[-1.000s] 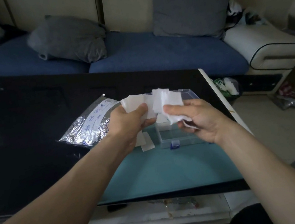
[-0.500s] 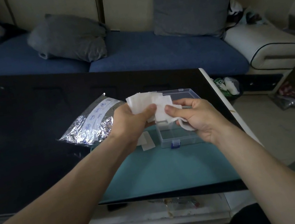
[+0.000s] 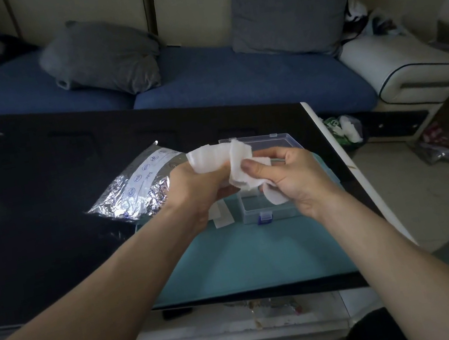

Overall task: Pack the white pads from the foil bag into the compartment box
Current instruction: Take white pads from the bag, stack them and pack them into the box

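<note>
Pads, white, are above a clear plastic box [image 3: 271, 206] that stands open on a teal mat [image 3: 250, 255]; foil bag [image 3: 136, 188] lies left of it; left hand [image 3: 199, 186] grips a stack of pads [image 3: 206, 159]; right hand [image 3: 293, 175] pinches one pad [image 3: 242, 166] with thumb and fingers.

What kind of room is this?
Most likely a living room at home: a blue sofa with grey cushions stands behind a low black coffee table, and the floor beside it is cluttered.
</note>
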The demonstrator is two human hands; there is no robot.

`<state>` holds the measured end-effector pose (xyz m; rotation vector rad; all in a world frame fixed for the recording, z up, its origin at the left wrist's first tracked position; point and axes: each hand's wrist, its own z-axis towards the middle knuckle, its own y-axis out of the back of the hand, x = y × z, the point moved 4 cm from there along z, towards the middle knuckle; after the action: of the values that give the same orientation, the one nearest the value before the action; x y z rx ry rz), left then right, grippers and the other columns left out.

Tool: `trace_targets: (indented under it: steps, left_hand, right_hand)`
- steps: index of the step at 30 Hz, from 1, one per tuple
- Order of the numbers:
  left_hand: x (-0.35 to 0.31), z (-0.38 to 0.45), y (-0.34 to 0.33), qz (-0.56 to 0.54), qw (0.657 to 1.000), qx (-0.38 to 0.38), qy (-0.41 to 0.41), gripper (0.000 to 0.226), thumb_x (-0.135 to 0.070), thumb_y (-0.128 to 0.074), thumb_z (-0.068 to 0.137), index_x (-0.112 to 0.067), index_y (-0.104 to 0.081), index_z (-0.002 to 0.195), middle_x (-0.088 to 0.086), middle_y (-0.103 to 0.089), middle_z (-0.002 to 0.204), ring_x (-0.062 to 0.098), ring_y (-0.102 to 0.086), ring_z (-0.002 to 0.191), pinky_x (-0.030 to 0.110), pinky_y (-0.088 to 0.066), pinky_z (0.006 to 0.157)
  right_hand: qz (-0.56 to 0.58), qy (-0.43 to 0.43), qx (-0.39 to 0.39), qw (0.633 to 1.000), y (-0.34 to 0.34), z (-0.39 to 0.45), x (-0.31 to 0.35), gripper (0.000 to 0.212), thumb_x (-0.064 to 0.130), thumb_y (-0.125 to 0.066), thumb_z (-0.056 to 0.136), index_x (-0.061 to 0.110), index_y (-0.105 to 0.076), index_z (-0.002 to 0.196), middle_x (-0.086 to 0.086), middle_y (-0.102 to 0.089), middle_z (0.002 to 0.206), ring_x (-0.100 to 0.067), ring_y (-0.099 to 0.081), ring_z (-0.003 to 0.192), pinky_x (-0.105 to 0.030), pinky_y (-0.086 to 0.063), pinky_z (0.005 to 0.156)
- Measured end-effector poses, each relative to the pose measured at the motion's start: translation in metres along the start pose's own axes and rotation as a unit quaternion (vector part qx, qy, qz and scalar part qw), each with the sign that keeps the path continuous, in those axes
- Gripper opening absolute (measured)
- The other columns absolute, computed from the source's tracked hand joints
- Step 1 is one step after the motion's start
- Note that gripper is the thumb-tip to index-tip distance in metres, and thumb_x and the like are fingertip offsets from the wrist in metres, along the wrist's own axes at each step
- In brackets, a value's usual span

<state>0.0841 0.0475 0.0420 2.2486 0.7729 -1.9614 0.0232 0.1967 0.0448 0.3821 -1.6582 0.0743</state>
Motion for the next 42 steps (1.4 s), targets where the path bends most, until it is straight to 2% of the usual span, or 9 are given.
trace_targets:
  steps: [6,12,15,18,21,24,31,37,42]
  left_hand:
    - [0.002,0.002,-0.005,0.022,0.997,0.059,0.054,0.028,-0.024,-0.057,0.1,-0.001,-0.065,0.113,0.019,-0.073,0.107,0.029,-0.073,0.092,0.038,-0.062,0.076]
    - [-0.001,-0.002,-0.006,-0.024,0.99,0.039,0.135,0.039,-0.039,-0.043,0.105,-0.006,-0.063,0.107,0.02,-0.069,0.095,0.032,-0.067,0.072,0.041,-0.061,0.069]
    - [0.001,-0.003,-0.012,-0.021,0.981,0.125,0.148,0.052,-0.049,-0.038,0.103,-0.007,-0.066,0.117,0.016,-0.07,0.099,0.029,-0.068,0.08,0.038,-0.061,0.067]
    - [0.004,-0.007,-0.017,0.029,0.971,0.2,0.128,0.05,-0.04,-0.048,0.101,0.001,-0.063,0.124,0.02,-0.069,0.103,0.026,-0.067,0.081,0.032,-0.06,0.063]
    - [0.006,-0.007,-0.017,0.042,0.975,0.195,0.097,0.044,-0.033,-0.052,0.1,0.004,-0.066,0.117,0.019,-0.072,0.101,0.02,-0.069,0.076,0.027,-0.058,0.059]
    - [0.006,-0.004,-0.015,0.039,0.98,0.177,0.081,0.046,-0.035,-0.054,0.099,0.005,-0.067,0.117,0.019,-0.072,0.108,0.019,-0.069,0.077,0.026,-0.057,0.058]
    - [0.003,-0.003,-0.012,0.015,0.985,0.156,0.075,0.044,-0.039,-0.052,0.099,0.001,-0.062,0.116,0.017,-0.071,0.096,0.023,-0.072,0.073,0.023,-0.054,0.053]
    - [0.004,-0.007,-0.015,0.024,0.977,0.19,0.092,0.057,-0.045,-0.041,0.102,0.005,-0.057,0.125,0.021,-0.067,0.098,0.024,-0.069,0.069,0.026,-0.054,0.05]
    - [0.004,-0.015,-0.025,0.032,0.953,0.278,0.12,0.063,-0.055,-0.034,0.1,-0.002,-0.062,0.119,0.019,-0.065,0.091,0.026,-0.066,0.074,0.028,-0.055,0.054]
  right_hand:
    - [-0.016,-0.008,0.037,0.999,-0.004,0.0,-0.001,0.02,0.029,-0.081,0.082,0.016,-0.076,0.096,-0.003,-0.078,0.092,-0.023,-0.072,0.086,-0.036,-0.054,0.079]
    - [0.057,-0.03,0.07,0.996,0.004,0.001,0.005,0.024,0.021,-0.079,0.084,0.005,-0.074,0.101,-0.013,-0.077,0.094,-0.026,-0.071,0.084,-0.041,-0.056,0.084]
    - [0.049,-0.025,0.099,0.994,0.002,-0.003,0.005,0.034,0.026,-0.083,0.071,0.006,-0.075,0.097,-0.01,-0.078,0.093,-0.026,-0.072,0.085,-0.041,-0.057,0.084]
    - [-0.025,-0.001,0.039,0.999,-0.001,-0.005,0.004,0.038,0.032,-0.09,0.064,0.011,-0.073,0.091,-0.004,-0.078,0.086,-0.022,-0.076,0.081,-0.043,-0.062,0.081]
    - [-0.126,0.043,-0.026,0.991,0.0,-0.006,0.011,0.046,0.041,-0.093,0.063,0.014,-0.066,0.089,0.0,-0.075,0.081,-0.016,-0.074,0.073,-0.032,-0.06,0.061]
    - [-0.139,0.08,-0.032,0.987,0.002,-0.006,0.014,0.045,0.042,-0.094,0.061,0.012,-0.068,0.082,-0.004,-0.074,0.075,-0.019,-0.074,0.07,-0.036,-0.059,0.061]
    - [0.01,0.067,-0.014,0.998,0.008,-0.003,0.01,0.032,0.034,-0.085,0.071,0.007,-0.078,0.086,-0.005,-0.078,0.082,-0.017,-0.073,0.075,-0.031,-0.058,0.074]
    - [0.118,0.07,-0.068,0.988,0.002,-0.004,0.009,0.021,0.03,-0.082,0.079,0.01,-0.079,0.085,-0.002,-0.077,0.08,-0.013,-0.071,0.074,-0.024,-0.056,0.068]
    - [0.012,0.137,-0.106,0.985,-0.013,-0.009,0.01,0.022,0.034,-0.077,0.087,0.015,-0.077,0.076,0.003,-0.074,0.07,-0.007,-0.07,0.064,-0.019,-0.054,0.059]
